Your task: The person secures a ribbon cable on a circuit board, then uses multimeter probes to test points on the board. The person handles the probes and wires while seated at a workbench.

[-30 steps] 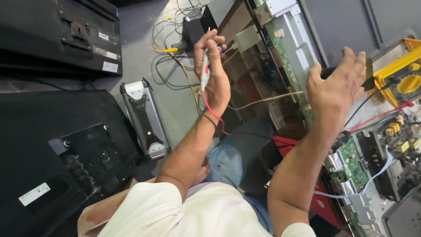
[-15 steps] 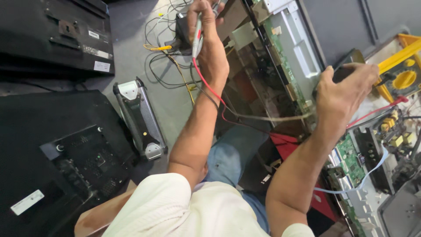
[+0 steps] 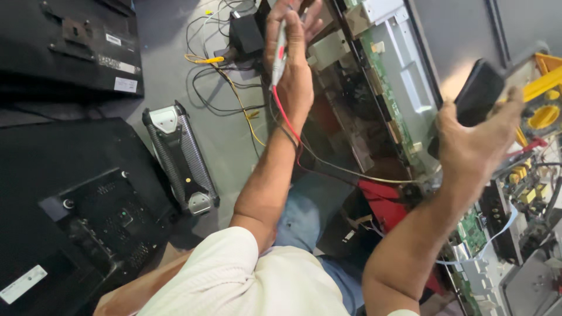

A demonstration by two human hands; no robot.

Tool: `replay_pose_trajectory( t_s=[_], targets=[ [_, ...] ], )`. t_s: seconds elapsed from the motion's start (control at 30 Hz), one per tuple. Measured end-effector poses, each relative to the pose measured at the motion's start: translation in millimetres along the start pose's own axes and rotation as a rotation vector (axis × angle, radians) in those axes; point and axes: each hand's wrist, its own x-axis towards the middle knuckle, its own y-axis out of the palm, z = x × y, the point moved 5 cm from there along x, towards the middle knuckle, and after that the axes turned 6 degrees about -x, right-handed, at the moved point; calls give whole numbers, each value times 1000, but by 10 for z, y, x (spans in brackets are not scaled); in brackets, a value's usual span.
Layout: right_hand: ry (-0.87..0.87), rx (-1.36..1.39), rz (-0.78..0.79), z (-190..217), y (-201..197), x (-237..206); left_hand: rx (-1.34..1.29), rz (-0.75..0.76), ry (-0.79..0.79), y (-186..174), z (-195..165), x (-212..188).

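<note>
My left hand (image 3: 293,79) is stretched out away from me and closed around thin test probes (image 3: 279,55), white and red, held upright. A red lead (image 3: 287,120) and a black lead trail from them down along my forearm. My right hand (image 3: 474,146) is raised at the right, gripping a flat black rectangular device (image 3: 480,90) by its lower end. Between both hands lies an opened flat-screen set (image 3: 404,88) with a long green circuit strip and metal shielding exposed.
A yellow meter (image 3: 544,111) sits at the right edge above green circuit boards (image 3: 474,228). On the grey floor are a grey and black ribbed bar-shaped unit (image 3: 181,158), a black adapter (image 3: 246,35) with tangled wires, and two black set backs (image 3: 76,216) (image 3: 70,47).
My left hand has reached farther away with the probes, the arm now nearly straight. My right hand has lifted and turned, showing the black device more fully.
</note>
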Motion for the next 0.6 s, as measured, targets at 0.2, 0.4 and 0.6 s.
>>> replay_pose_trajectory(
  t_s=[0.2, 0.4, 0.6],
  targets=[
    [-332, 473, 181, 614, -276, 309, -76, 63, -8, 66, 115, -47],
    [-738, 605, 436, 1296, 79, 829, -110, 109, -37, 107, 151, -81],
    [-953, 173, 226, 1450, 292, 1067, -64, 141, -34, 147, 175, -77]
  ],
)
